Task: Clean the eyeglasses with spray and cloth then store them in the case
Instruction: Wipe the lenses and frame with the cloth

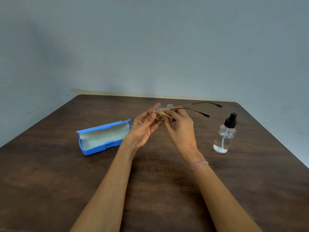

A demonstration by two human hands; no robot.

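Thin-framed eyeglasses are held above the table's middle, their temples unfolded and pointing right. My left hand pinches the frame at the left lens between thumb and fingers. My right hand pinches a small beige cloth against that lens. A blue case lies open to the left, its pale lining showing and nothing inside. The clear spray bottle with a black pump top stands upright to the right of my hands.
The dark wooden table reaches back to a grey-blue wall. Its right edge slants down past the spray bottle. A thread bracelet circles my right wrist.
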